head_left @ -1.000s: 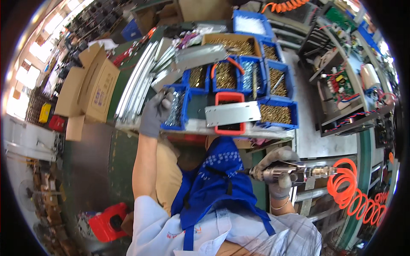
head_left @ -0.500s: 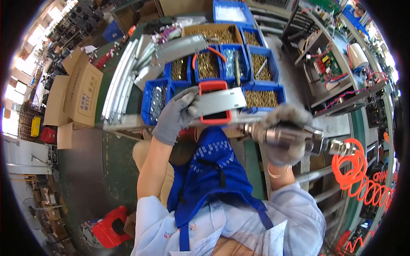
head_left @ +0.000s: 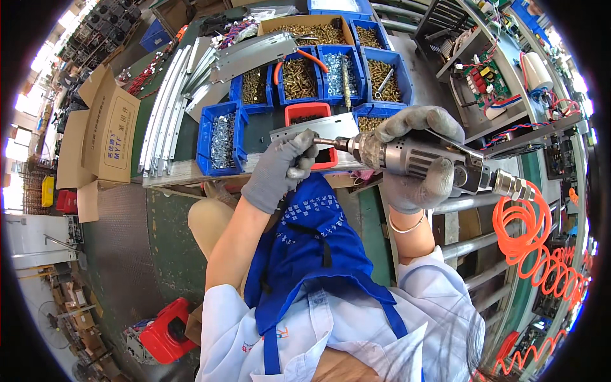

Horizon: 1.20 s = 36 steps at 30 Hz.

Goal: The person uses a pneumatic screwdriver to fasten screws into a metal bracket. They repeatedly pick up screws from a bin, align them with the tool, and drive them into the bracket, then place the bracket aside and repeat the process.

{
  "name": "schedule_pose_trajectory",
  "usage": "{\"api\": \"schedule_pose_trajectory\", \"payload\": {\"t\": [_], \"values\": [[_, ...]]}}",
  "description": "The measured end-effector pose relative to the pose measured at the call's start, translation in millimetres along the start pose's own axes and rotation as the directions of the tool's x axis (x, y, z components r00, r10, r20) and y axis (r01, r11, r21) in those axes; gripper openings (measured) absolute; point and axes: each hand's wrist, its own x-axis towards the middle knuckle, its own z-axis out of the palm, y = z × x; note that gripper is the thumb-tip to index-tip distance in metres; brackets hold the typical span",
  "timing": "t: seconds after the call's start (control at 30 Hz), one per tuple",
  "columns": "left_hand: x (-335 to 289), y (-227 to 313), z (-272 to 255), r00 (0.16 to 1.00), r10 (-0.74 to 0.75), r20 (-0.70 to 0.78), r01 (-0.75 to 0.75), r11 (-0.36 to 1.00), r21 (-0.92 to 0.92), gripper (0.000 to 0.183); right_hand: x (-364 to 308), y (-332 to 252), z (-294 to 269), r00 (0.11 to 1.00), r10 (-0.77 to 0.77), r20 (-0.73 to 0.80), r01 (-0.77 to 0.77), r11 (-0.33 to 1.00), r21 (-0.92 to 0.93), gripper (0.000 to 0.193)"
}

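Two gloved hands are set to one power driver [head_left: 410, 158], which is held level above the bench's near edge, its front end pointed toward the person's left. It is firmly clasped by the right hand [head_left: 407, 192], with fingers wrapped over the top and the thumb laid against the near side. At the slim bit [head_left: 331, 142], the curled fingertips of the left hand [head_left: 280, 167] are gathered; whether the tip or some small fastener is pinched there cannot be told.

The driver's barrel is rounded, silvery grey and pierced by short slots. It is tapered to a knurled nose, and its darker rear part is joined by a shiny metal coupling [head_left: 514, 184] to a coiled orange hose [head_left: 522, 219].

Just behind the bit, a flat silver plate [head_left: 342, 124] is seen, laid across a red bin [head_left: 309, 111]. Beyond, brass-coloured screws are held in several blue bins, and silver ones are piled in the blue bin [head_left: 219, 170] to the left. Long metal strips [head_left: 167, 108] are stacked farther left, near an open cardboard box [head_left: 111, 137]. On the right, an open metal chassis [head_left: 528, 134] is fitted with a circuit board [head_left: 485, 77].
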Motion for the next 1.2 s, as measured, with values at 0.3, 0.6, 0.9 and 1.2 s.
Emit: {"api": "schedule_pose_trajectory", "payload": {"t": [0.3,0.6,0.9,1.2], "values": [[27.0,-7.1,10.6,0.923,0.384,-0.028,-0.300,0.762,0.574,0.029,17.2,20.0,-14.4,0.988,0.067,-0.136,-0.050,0.991,0.126,0.030],[66.6,-33.8,1.9,0.764,0.600,0.237,-0.162,-0.178,0.971,0.016,38.5,66.1,-37.5,0.975,0.096,-0.201,-0.160,0.928,-0.337,0.017],[65.0,-34.4,1.7,0.794,0.569,0.215,-0.139,-0.174,0.975,0.021,66.7,79.8,-57.8,0.997,0.070,-0.045,-0.082,0.771,-0.632,0.018],[66.1,-32.7,-5.6,0.791,0.567,0.230,-0.157,-0.176,0.972,0.020,73.4,81.7,-39.1,0.969,0.239,-0.056,-0.229,0.804,-0.549,0.015]]}}
